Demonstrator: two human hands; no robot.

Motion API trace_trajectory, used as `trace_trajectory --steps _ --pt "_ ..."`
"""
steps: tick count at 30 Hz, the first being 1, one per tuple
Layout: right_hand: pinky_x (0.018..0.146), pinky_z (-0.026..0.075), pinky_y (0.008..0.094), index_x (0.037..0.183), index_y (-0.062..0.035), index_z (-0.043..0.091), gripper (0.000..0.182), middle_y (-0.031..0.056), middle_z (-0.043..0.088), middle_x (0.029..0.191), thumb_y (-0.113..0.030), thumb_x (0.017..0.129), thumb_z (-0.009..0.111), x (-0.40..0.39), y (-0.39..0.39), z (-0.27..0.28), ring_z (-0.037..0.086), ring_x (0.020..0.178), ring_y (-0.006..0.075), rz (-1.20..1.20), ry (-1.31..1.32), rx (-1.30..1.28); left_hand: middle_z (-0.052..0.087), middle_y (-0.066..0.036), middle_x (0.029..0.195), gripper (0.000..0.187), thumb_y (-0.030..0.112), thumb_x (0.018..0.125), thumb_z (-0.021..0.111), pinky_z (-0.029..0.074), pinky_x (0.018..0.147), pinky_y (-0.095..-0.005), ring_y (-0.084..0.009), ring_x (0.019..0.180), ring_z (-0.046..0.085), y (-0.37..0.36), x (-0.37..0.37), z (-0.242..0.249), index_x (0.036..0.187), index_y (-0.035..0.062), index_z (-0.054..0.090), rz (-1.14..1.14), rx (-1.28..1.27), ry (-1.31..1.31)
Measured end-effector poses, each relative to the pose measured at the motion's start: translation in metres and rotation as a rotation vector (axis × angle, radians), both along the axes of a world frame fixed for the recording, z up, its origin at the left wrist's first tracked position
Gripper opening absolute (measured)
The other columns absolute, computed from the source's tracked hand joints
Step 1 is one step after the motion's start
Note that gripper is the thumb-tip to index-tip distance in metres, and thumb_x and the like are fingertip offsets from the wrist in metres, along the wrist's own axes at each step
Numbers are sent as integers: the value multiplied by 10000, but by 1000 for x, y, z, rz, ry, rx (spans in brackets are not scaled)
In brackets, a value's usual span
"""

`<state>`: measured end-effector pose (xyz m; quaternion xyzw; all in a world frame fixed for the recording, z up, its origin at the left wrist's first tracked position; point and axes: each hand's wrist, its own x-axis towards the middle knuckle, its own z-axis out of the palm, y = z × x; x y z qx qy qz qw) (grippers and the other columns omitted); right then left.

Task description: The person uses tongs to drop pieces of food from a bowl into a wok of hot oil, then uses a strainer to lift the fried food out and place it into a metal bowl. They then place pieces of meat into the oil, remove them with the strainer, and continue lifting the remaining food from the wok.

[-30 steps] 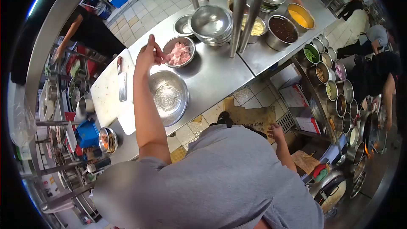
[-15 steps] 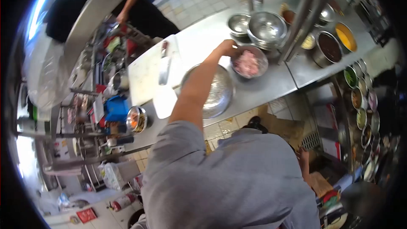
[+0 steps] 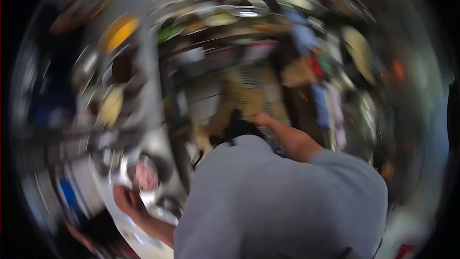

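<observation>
The picture was very blurry, because the head camera was swinging fast. Two hands showed. The left hand [image 3: 125, 200] was low on the left, just beside one bowl of pink meat [image 3: 145, 175] that sat on the shiny steel surface [image 3: 165, 160]. The blur hid the fingers, so I could not tell if the left grip was clenched or released, or if it touched the bowl. The right hand [image 3: 261, 118] reached out past the grey shirt [image 3: 278, 201], above the floor. Its grip was too smeared to tell too.

Higher on the left were three blurry pots: one with yellow stuff [image 3: 120, 32], one with dark stuff [image 3: 122, 68], and one with pale stuff [image 3: 111, 106]. More tubs at the top were only streaks, too blurred to count.

Half a second before, the view was sharp, and the left hand was on the rim of the meat bowl near the top middle. Since then the whole view had spun. The meat bowl now lay low on the left, and the pots had moved from the right side to the left.
</observation>
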<state>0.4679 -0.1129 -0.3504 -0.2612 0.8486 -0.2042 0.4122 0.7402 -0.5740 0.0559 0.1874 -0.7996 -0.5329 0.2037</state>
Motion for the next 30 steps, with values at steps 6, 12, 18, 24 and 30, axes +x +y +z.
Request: trace_trajectory --steps 6,12,18,24,30 --pt "493 447 296 980 -73 534 254 55 566 783 -278 839 484 28 11 91 559 629 153 -1531 -721 -417 242 72 487 314 271 829 549 154 356 -179 -18 387 194 90 -144 -19 1020 50 432 -38 978 -109" --pt "658 461 376 897 -33 527 186 118 556 819 -181 835 432 -105 154 62 543 803 226 -2081 -481 -727 301 69 521 298 174 811 556 184 380 -189 -17 408 258 128 -278 -29 1061 65 436 -423 807 -283" --pt "420 431 313 740 -58 490 242 83 546 598 -281 834 493 -186 81 106 534 490 205 -2188 -516 -1697 364 65 594 267 161 824 539 238 435 -188 -26 485 320 227 -406 -74 1061 64 465 -878 656 -519" --pt "417 391 268 887 -113 483 166 11 450 585 -276 877 456 -58 -16 83 465 489 138 -1966 -674 -1116 568 -83 923 418 235 795 572 445 715 -292 -161 851 542 326 -453 -256 1122 30 411 -1172 51 -602" --pt "597 447 311 927 -94 506 147 34 520 757 -222 872 460 -32 -15 251 538 680 156 -1765 -578 -1269 570 -110 743 264 185 785 537 407 480 -341 -173 564 516 384 -432 -200 877 -62 553 -1285 320 -1052"
